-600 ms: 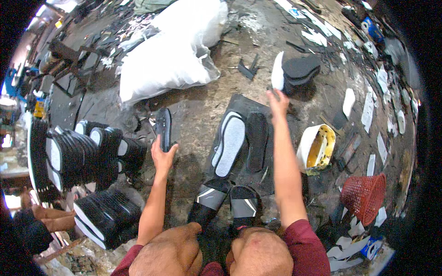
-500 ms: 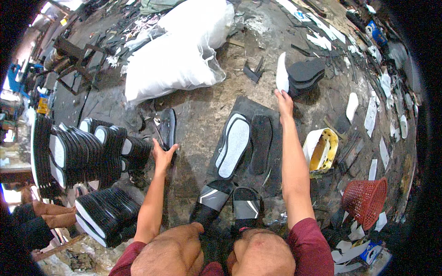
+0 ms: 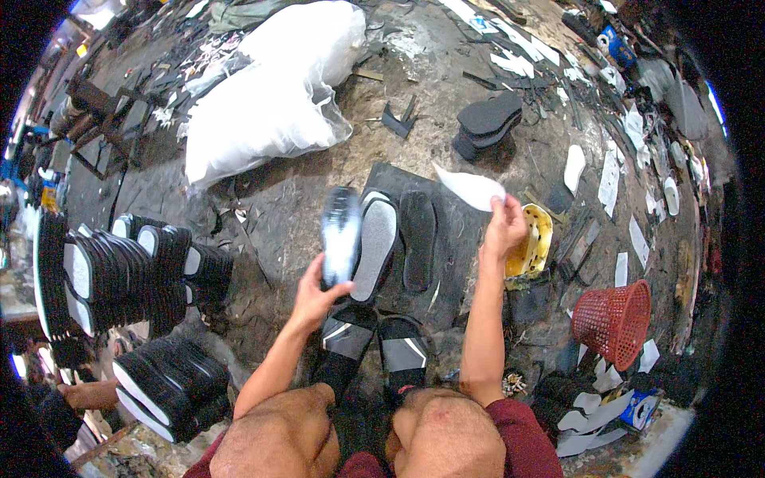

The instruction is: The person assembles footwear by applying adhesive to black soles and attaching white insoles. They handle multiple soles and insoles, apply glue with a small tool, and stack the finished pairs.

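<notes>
My left hand (image 3: 313,299) is closed on the heel end of a dark shoe sole (image 3: 341,231), smeared by motion and glinting on top. Between the fingers of my right hand (image 3: 504,231) is a white insole-shaped piece (image 3: 470,188), its narrow tip pointing to the far left. In front of my feet lies a dark mat (image 3: 454,271). On it are a light grey-topped sole (image 3: 373,251) and, beside that, a black sole (image 3: 417,239). The held sole hangs just left of the grey one. Farther off sits a short stack of black soles (image 3: 490,119).
Rows of stacked soles (image 3: 127,267) and another bundle (image 3: 171,390) stand at the left. A yellow-stained tub (image 3: 538,239) is by my right hand, with a red basket (image 3: 612,323) nearer. A large white sack (image 3: 263,111) lies at the far left; scraps litter the floor.
My left hand has picked up the dark sole from the floor and brought it right, towards the mat. My right hand has drawn the white piece nearer, away from the black stack.
</notes>
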`<action>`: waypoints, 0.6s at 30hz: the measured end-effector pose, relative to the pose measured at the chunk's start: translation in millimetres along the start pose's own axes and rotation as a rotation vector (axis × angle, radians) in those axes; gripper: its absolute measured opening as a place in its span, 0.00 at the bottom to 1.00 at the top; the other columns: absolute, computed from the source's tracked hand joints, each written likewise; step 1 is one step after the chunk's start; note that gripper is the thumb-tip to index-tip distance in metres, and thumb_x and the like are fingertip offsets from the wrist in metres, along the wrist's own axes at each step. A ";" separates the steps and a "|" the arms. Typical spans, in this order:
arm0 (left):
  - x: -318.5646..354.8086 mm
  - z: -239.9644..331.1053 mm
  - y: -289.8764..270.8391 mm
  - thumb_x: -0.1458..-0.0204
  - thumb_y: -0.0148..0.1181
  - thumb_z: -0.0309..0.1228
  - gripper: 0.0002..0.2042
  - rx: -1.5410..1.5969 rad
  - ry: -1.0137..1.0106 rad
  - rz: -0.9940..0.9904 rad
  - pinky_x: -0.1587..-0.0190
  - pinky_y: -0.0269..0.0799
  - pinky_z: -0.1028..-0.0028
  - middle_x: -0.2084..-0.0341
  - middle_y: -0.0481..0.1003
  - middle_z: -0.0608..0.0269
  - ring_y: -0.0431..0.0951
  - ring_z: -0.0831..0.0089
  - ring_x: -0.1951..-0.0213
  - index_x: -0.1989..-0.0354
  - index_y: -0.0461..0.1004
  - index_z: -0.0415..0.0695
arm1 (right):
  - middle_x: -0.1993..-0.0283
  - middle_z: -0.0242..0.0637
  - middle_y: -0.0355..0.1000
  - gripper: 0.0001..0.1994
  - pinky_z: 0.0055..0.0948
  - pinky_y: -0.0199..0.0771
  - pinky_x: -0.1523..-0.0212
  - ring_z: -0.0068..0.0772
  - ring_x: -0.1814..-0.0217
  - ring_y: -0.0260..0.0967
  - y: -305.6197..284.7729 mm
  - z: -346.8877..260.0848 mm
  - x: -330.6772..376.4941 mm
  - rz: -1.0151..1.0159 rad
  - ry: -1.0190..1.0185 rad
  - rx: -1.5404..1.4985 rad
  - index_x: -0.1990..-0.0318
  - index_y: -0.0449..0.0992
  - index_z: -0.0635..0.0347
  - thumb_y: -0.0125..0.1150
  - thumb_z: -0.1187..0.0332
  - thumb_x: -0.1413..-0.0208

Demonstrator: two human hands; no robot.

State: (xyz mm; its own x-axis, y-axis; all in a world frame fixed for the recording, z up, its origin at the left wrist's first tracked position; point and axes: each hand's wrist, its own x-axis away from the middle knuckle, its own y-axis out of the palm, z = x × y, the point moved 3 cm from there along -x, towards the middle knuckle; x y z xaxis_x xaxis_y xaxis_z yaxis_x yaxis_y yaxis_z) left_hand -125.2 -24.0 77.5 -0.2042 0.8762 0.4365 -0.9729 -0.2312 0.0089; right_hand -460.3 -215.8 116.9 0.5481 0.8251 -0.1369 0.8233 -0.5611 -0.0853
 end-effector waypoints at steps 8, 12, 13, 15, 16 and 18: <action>2.4 -2.9 35.6 0.41 0.62 0.27 0.37 -0.081 0.013 -0.229 0.35 0.63 0.67 0.34 0.65 0.52 0.68 0.66 0.38 0.25 0.50 0.41 | 0.54 0.41 0.79 0.11 0.32 0.75 0.49 0.31 0.52 0.76 12.5 -129.8 22.3 -0.081 -0.593 0.338 0.51 0.77 0.66 0.61 0.70 0.37; 7.4 -6.7 37.3 0.34 0.50 0.28 0.29 0.312 -0.294 -0.204 0.36 0.65 0.66 0.37 0.68 0.55 0.70 0.68 0.39 0.25 0.51 0.43 | 0.54 0.39 0.78 0.14 0.31 0.74 0.49 0.30 0.52 0.75 8.8 -131.4 19.7 -0.110 -0.370 0.090 0.47 0.75 0.64 0.61 0.66 0.36; 9.4 -5.7 37.6 0.33 0.50 0.28 0.28 0.387 -0.354 -0.179 0.36 0.65 0.66 0.37 0.68 0.55 0.70 0.67 0.39 0.26 0.52 0.42 | 0.56 0.37 0.77 0.14 0.29 0.74 0.50 0.27 0.53 0.74 10.3 -126.2 24.1 -0.162 -0.257 -0.082 0.47 0.74 0.63 0.61 0.66 0.36; 15.6 -5.0 39.1 0.33 0.48 0.30 0.27 0.539 -0.503 -0.135 0.36 0.66 0.64 0.37 0.68 0.55 0.70 0.66 0.39 0.26 0.53 0.41 | 0.58 0.34 0.76 0.14 0.26 0.75 0.53 0.23 0.58 0.73 19.4 -111.1 56.4 -0.470 -0.096 -0.126 0.47 0.73 0.63 0.63 0.68 0.37; 16.4 -3.1 39.8 0.32 0.47 0.32 0.25 0.508 -0.495 -0.157 0.36 0.67 0.63 0.36 0.68 0.55 0.70 0.66 0.38 0.28 0.55 0.39 | 0.57 0.34 0.76 0.15 0.26 0.76 0.54 0.24 0.58 0.74 26.7 -98.7 75.8 -0.587 0.004 -0.077 0.48 0.73 0.63 0.64 0.70 0.39; 18.1 -1.8 39.7 0.33 0.48 0.34 0.24 0.460 -0.504 -0.161 0.38 0.69 0.66 0.35 0.68 0.60 0.71 0.68 0.39 0.29 0.59 0.43 | 0.56 0.35 0.78 0.16 0.26 0.78 0.57 0.24 0.58 0.76 48.7 -70.6 118.9 -0.796 0.152 -0.124 0.49 0.73 0.64 0.67 0.74 0.43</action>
State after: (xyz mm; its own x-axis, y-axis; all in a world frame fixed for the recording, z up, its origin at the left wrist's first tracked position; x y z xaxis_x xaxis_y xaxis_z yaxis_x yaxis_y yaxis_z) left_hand -167.7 -16.6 84.1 0.1221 0.6373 0.7609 -0.8192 -0.3681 0.4398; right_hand -344.7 -140.4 166.2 -0.2002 0.9783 0.0542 0.9797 0.2000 0.0103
